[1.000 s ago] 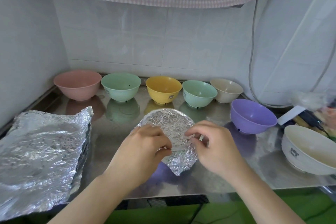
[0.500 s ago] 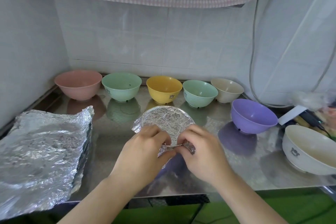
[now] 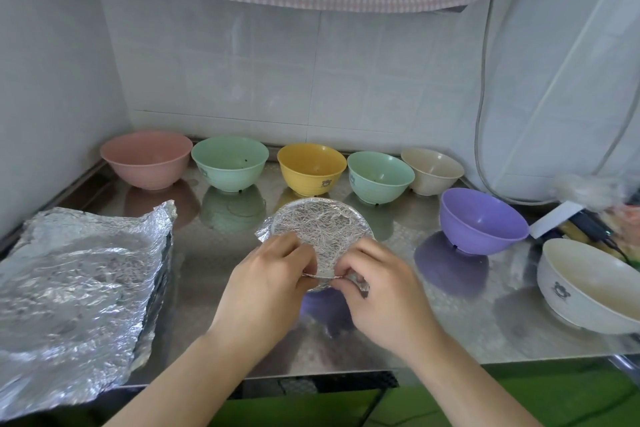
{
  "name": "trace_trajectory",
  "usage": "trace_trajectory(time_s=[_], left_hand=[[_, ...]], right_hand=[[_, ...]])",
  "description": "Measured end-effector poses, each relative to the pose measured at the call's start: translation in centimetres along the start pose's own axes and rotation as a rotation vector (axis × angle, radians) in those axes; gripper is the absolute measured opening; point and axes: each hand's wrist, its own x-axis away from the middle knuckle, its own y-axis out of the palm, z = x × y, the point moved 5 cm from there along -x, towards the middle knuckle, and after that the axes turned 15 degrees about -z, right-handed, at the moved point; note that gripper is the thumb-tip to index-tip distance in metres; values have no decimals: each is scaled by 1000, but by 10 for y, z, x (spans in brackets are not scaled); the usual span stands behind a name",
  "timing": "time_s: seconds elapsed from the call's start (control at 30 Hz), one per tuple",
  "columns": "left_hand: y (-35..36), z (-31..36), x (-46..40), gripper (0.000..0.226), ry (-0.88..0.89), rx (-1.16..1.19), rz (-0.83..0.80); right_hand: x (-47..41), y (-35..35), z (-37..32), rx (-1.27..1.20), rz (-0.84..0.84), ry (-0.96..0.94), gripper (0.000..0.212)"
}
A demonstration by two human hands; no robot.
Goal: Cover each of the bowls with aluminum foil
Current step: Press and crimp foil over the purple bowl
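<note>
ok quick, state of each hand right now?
Left hand: fingers curled, pinching the foil at the covered bowl's near rim.
Right hand: fingers curled, pinching the loose foil edge at the same rim.

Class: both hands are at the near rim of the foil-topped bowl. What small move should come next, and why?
Probably fold the loose foil flap under the near rim: the right hand pinches it, the left hand holds the foil-topped bowl.
</note>
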Motion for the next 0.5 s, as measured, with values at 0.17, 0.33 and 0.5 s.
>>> trace_trajectory(time_s=[0.17,0.33,0.5], left_hand=[[-8,-13,0,31,-23,58,3],[-13,-17,-2,27,19,109,-51],[-6,4,1,20,99,98,-67]], right_hand=[[0,-10,6,-166,-31,-32,13],[0,-5,8,-33,-27,-2,19],[-4,1,2,21,17,14,21]])
